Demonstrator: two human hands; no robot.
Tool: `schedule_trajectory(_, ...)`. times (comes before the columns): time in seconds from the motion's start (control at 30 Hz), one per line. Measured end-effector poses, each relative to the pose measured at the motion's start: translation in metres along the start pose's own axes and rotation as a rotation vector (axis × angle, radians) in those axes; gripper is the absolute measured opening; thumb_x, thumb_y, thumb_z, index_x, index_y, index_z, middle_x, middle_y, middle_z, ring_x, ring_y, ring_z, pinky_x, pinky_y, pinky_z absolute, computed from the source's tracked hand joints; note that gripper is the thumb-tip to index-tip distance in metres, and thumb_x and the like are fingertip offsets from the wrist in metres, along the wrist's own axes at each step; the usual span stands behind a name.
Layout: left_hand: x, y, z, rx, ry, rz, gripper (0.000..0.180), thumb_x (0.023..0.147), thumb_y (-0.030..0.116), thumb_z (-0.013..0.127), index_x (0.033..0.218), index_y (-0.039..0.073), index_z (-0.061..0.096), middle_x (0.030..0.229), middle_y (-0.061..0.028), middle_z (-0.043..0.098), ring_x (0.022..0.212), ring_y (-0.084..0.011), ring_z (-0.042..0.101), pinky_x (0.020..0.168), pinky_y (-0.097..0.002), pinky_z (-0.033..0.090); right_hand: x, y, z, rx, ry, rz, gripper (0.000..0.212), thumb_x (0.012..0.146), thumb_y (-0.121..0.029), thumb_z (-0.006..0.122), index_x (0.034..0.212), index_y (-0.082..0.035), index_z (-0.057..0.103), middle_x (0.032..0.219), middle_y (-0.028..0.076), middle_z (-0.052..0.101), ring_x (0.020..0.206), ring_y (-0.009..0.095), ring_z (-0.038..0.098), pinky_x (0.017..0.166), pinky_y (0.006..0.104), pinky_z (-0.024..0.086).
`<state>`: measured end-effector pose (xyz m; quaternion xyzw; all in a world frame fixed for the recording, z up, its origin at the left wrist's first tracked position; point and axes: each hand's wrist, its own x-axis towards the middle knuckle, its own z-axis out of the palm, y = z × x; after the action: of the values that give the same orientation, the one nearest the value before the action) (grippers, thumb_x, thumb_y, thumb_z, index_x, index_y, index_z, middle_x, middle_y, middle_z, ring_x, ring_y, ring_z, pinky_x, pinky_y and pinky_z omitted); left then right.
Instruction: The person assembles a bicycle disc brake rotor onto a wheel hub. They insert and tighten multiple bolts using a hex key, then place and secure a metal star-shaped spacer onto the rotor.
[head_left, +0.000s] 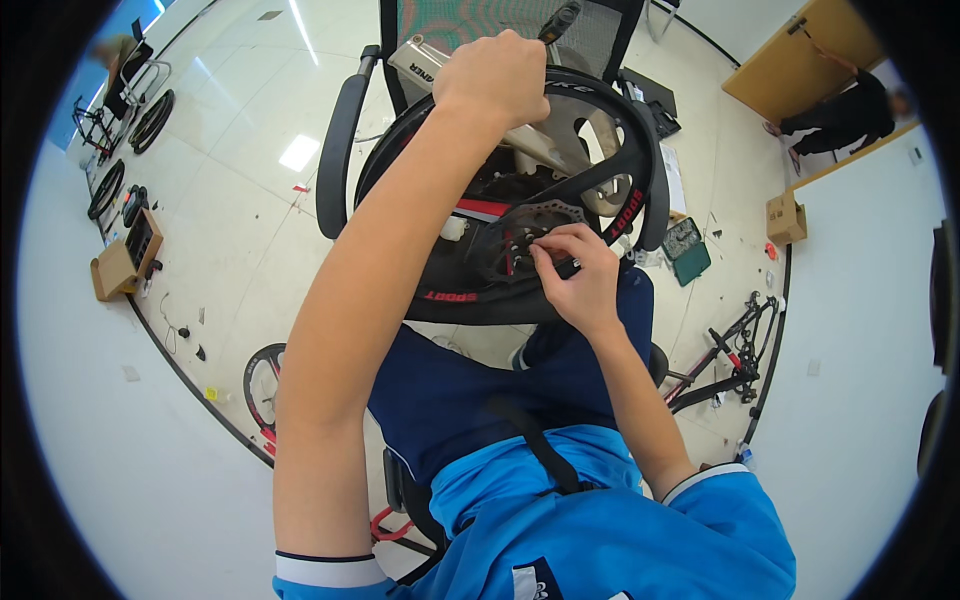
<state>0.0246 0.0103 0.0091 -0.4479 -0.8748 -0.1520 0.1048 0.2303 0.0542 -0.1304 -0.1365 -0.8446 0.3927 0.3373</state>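
Note:
A black bicycle wheel [625, 145] with broad spokes and red lettering is in front of me, at an office chair's seat. My left hand [493, 82] is closed over the far side of its rim. My right hand [580, 268] is at the hub, thumb and fingertips pinched together beside the brake disc [550, 212]. Anything between those fingertips is too small to make out. A silver frame tube [418, 60] shows beyond the wheel, partly covered by my left hand. More pale metal parts show through the gaps between the spokes.
The chair's armrests [341, 150] flank the wheel. On the right floor lie a green case [690, 262], a cardboard box [786, 218] and a bicycle frame [738, 355]. Left are an open carton [128, 258] and spare wheels [152, 120]. A person [845, 110] is by the door.

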Motion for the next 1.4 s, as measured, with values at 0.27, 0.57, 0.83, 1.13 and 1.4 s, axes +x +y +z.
schedule_trajectory(0.27,0.000,-0.001,0.000,0.011,-0.025,0.010,0.025,0.072,0.016,0.072,0.093,0.005,0.076,0.097,-0.0173,0.074,0.090,-0.0372,0.073,0.081,-0.0447,0.061,-0.070,0.007,0.001,-0.085,0.171,-0.033,0.013,0.080,0.003,0.071,0.086,-0.001,0.060,0.079,0.010,0.061,0.066,0.017,0.060,0.061,0.0275,0.047)
schedule_trajectory(0.57,-0.002,-0.001,0.001,0.072,0.006,0.039,0.032,0.076,0.028,0.075,0.096,0.002,0.074,0.098,-0.0235,0.071,0.091,-0.0427,0.071,0.083,-0.0491,0.059,-0.117,0.122,0.046,-0.341,-0.081,0.538,0.019,0.092,-0.019,0.068,0.098,-0.003,0.059,0.081,0.018,0.063,0.077,0.041,0.063,0.069,0.0468,0.051)
schedule_trajectory(0.83,0.001,-0.003,0.004,0.102,0.009,0.002,0.034,0.074,0.029,0.074,0.096,0.003,0.075,0.098,-0.0237,0.072,0.092,-0.0435,0.070,0.083,-0.0490,0.059,-0.105,0.073,-0.007,-0.182,-0.267,0.270,0.008,0.093,-0.010,0.066,0.093,-0.003,0.062,0.086,0.011,0.060,0.070,0.029,0.063,0.064,0.0364,0.051)
schedule_trajectory(1.13,0.001,-0.005,0.006,0.100,0.032,0.008,0.035,0.075,0.032,0.073,0.097,0.004,0.075,0.097,-0.0243,0.071,0.092,-0.0435,0.070,0.083,-0.0488,0.059,-0.086,0.024,0.033,0.838,-0.207,0.578,0.019,0.100,0.000,0.052,0.116,-0.002,0.042,0.087,0.013,0.067,0.069,0.015,0.066,0.068,0.0293,0.057)
schedule_trajectory(1.4,0.000,-0.008,0.003,0.110,0.015,0.001,0.035,0.077,0.033,0.072,0.098,0.005,0.075,0.098,-0.0234,0.071,0.092,-0.0434,0.070,0.082,-0.0488,0.059,-0.070,0.033,0.011,0.406,-0.093,0.498,0.014,0.104,-0.016,0.053,0.107,-0.003,0.053,0.071,0.002,0.053,0.061,0.010,0.050,0.057,0.0267,0.041)
